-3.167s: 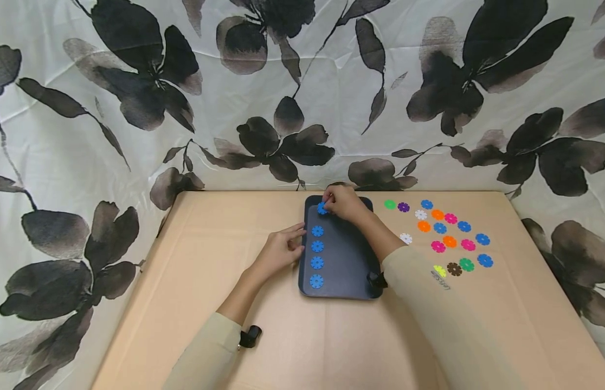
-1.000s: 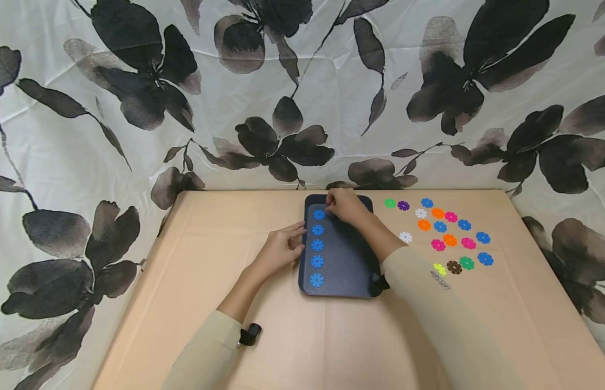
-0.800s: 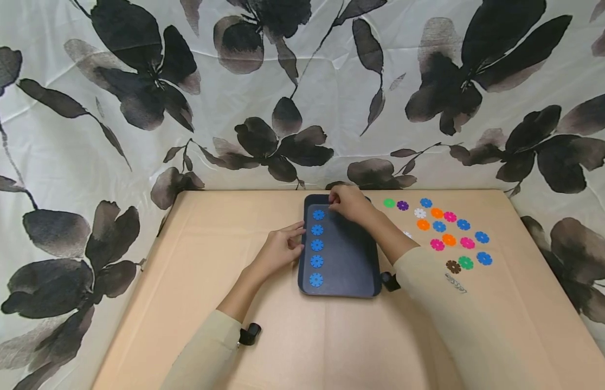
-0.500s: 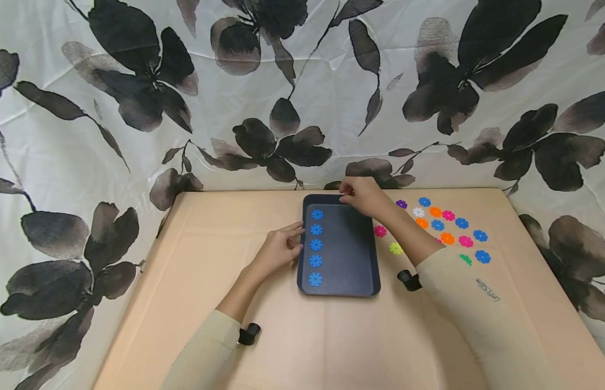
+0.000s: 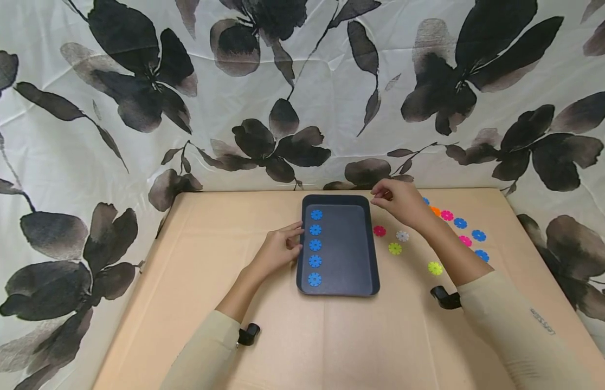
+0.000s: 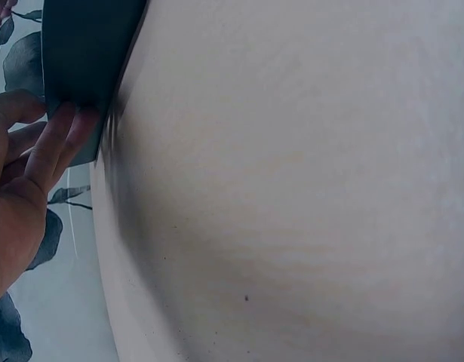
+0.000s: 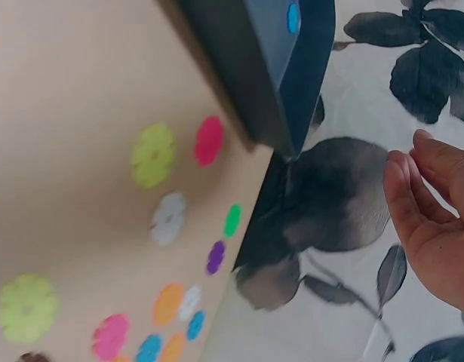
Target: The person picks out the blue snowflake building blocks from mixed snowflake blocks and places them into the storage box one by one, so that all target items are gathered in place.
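Note:
A dark rectangular tray (image 5: 348, 249) lies on the table with several blue flower-shaped discs (image 5: 315, 245) in a column along its left side. At the tray's left edge is my left hand (image 5: 276, 247); in the left wrist view its extended fingers (image 6: 54, 143) touch the tray's outer wall (image 6: 88, 53). My right hand (image 5: 399, 201) is raised just off the tray's far right corner, fingers loosely bent, thumb near the fingertips. Nothing shows between them in the right wrist view, where the hand (image 7: 435, 219) appears against the cloth.
Loose flower discs lie right of the tray, among them a pink disc (image 5: 379, 231), a white disc (image 5: 402, 236) and a yellow-green disc (image 5: 394, 248). My right forearm covers part of that group. A floral cloth (image 5: 322, 86) hangs behind the table's far edge (image 5: 234, 192).
My right hand has let go of the top blue disc, which now lies at the head of the column, and has moved right, off the tray. The left hand stays at the edge.

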Demonstrator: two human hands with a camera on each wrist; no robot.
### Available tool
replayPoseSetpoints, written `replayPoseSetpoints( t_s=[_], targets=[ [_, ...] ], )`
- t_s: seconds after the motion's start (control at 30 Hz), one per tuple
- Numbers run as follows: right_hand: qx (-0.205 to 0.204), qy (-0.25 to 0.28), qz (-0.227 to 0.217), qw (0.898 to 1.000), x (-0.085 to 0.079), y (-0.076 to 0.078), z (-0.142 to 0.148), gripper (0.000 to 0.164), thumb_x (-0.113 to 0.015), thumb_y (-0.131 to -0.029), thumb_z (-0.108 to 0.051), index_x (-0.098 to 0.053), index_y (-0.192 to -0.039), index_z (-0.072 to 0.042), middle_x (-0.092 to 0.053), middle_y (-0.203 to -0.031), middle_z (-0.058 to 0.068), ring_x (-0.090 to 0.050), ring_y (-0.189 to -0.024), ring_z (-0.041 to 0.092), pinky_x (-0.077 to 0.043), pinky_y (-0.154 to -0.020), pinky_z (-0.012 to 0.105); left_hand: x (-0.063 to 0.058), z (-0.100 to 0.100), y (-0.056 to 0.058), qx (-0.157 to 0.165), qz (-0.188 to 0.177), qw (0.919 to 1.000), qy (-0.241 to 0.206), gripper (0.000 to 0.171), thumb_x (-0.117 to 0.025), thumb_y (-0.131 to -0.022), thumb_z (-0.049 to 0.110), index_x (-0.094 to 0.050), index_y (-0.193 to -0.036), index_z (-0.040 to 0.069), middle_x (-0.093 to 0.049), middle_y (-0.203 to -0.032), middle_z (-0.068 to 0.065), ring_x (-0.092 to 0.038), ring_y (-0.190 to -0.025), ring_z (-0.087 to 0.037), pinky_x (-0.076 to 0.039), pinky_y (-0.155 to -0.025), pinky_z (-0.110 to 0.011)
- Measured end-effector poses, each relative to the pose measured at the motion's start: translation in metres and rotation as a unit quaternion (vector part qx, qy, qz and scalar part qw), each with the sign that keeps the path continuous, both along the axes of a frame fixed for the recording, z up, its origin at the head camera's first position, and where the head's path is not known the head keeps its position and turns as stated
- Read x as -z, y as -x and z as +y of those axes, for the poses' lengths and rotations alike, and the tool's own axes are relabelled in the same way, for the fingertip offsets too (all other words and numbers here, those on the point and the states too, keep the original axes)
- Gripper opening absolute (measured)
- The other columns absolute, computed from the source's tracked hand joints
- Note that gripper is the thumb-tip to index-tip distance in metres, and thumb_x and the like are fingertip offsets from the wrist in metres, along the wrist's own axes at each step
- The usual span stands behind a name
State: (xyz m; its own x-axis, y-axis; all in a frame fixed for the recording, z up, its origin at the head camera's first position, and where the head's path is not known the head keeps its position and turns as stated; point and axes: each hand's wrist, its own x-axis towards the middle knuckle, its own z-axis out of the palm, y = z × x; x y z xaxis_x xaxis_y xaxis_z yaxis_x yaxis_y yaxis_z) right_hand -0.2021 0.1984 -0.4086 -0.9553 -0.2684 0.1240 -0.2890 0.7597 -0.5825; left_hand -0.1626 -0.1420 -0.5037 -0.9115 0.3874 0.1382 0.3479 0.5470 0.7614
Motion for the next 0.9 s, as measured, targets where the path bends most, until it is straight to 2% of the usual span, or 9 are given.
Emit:
replayPoseSetpoints(
  t_s=[0.13,0.2,0.3,0.37,0.47,0.9],
  targets=[
    [0.019,0.007,-0.002,1.000,0.005,-0.013,0.020,0.020,-0.074,-0.096,-0.013,-0.070,-0.113,-0.003,-0.073,-0.100,0.014,-0.069,-0.096,0.032,-0.059,-0.086,0.050,0.000,-0.001,0.000,0.000,0.000,1.0000,-0.001,0.043,-0.073,-0.088,-0.002,-0.067,-0.130,-0.009,-0.057,-0.151,-0.016,-0.074,-0.079,-0.014,-0.059,-0.068,-0.020],
    [0.029,0.009,-0.006,1.000,0.006,-0.018,0.030,0.022,-0.074,-0.096,-0.014,-0.070,-0.114,-0.003,-0.073,-0.100,0.014,-0.070,-0.097,0.033,-0.060,-0.084,0.047,0.000,-0.002,0.000,0.000,0.000,1.0000,-0.001,0.043,-0.073,-0.088,-0.002,-0.067,-0.130,-0.009,-0.057,-0.151,-0.016,-0.074,-0.078,-0.014,-0.059,-0.068,-0.020],
    [0.047,0.007,-0.010,0.999,0.006,-0.027,0.047,0.023,-0.075,-0.096,-0.017,-0.071,-0.115,-0.005,-0.073,-0.101,0.012,-0.070,-0.099,0.033,-0.059,-0.078,0.032,0.000,-0.002,0.000,0.001,-0.001,1.0000,-0.001,0.043,-0.073,-0.088,-0.002,-0.067,-0.130,-0.009,-0.057,-0.151,-0.015,-0.074,-0.078,-0.014,-0.058,-0.068,-0.019],
    [0.056,0.001,-0.010,0.998,0.007,-0.032,0.060,0.024,-0.075,-0.096,-0.020,-0.071,-0.115,-0.005,-0.074,-0.101,0.011,-0.069,-0.100,0.033,-0.054,-0.074,0.020,0.000,-0.002,0.000,0.001,-0.002,1.0000,0.000,0.043,-0.073,-0.088,-0.002,-0.067,-0.130,-0.009,-0.057,-0.151,-0.014,-0.074,-0.078,-0.014,-0.058,-0.068,-0.019],
    [0.071,-0.003,-0.014,0.997,0.009,-0.040,0.079,0.027,-0.074,-0.097,-0.023,-0.070,-0.117,-0.005,-0.073,-0.103,0.011,-0.068,-0.102,0.034,-0.049,-0.070,0.010,0.000,-0.002,0.000,0.001,-0.003,1.0000,0.001,0.042,-0.073,-0.089,-0.002,-0.067,-0.130,-0.009,-0.057,-0.151,-0.015,-0.073,-0.078,-0.014,-0.058,-0.068,-0.019],
    [0.140,-0.027,-0.052,0.988,0.044,-0.067,0.158,0.041,-0.070,-0.099,-0.033,-0.065,-0.123,-0.001,-0.069,-0.113,0.024,-0.061,-0.109,0.045,-0.044,-0.066,0.007,0.000,-0.002,-0.001,0.005,-0.002,1.0000,-0.003,0.043,-0.073,-0.088,-0.003,-0.066,-0.130,-0.009,-0.056,-0.151,-0.016,-0.071,-0.075,-0.011,-0.056,-0.066,-0.018]
  ],
)
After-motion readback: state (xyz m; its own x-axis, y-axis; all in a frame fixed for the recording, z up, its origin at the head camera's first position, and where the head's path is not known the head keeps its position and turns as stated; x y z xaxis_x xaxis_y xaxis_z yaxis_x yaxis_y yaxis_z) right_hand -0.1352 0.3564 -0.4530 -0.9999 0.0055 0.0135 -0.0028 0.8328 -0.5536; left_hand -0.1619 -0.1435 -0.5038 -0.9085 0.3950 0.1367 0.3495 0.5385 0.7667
